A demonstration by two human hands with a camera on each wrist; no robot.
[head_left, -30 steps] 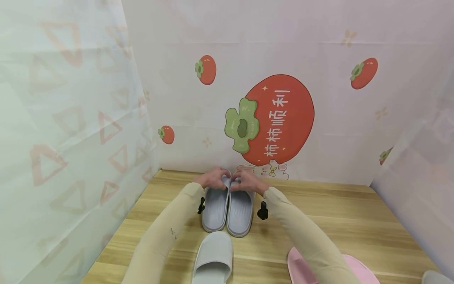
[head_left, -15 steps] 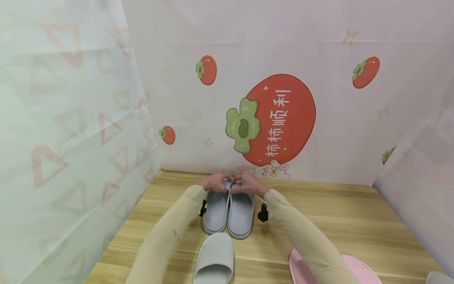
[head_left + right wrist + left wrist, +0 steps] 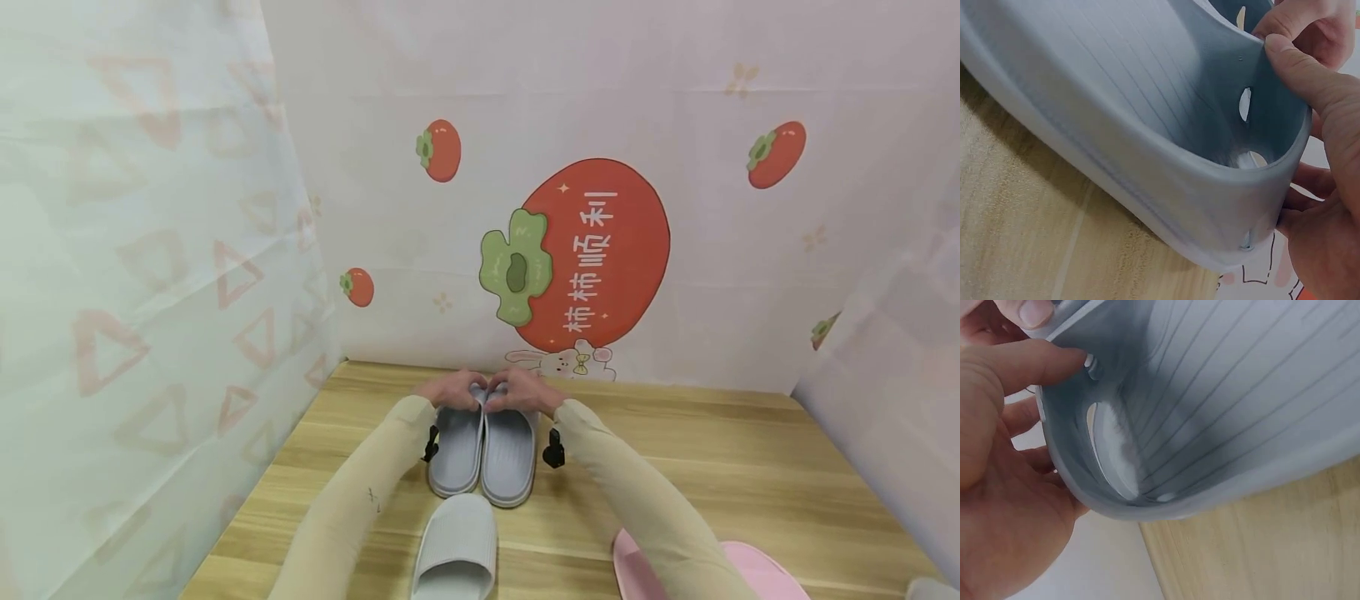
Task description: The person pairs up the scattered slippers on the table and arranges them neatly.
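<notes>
A pair of grey-blue slippers stands side by side at the back of the wood-grain surface, heels toward me. My left hand [image 3: 452, 390] pinches the upper of the left slipper [image 3: 455, 454], thumb inside the opening and fingers outside, as the left wrist view shows. On the right slipper [image 3: 510, 458] my right hand [image 3: 525, 390] grips the upper the same way. Both hands meet close together at the inner sides of the two slippers. In the right wrist view, cut-out holes show in the upper [image 3: 1229, 194].
Just in front of the pair lies a light grey slipper [image 3: 459, 542]. A pink slipper [image 3: 761, 571] is partly hidden under my right sleeve. Another pale thing [image 3: 930, 588] shows at the lower right corner. A printed cloth wall [image 3: 405, 317] rises right behind the hands.
Both hands and the grey-blue pair have shifted very slightly toward me. The grip on each slipper looks the same; the view itself has moved a little.
</notes>
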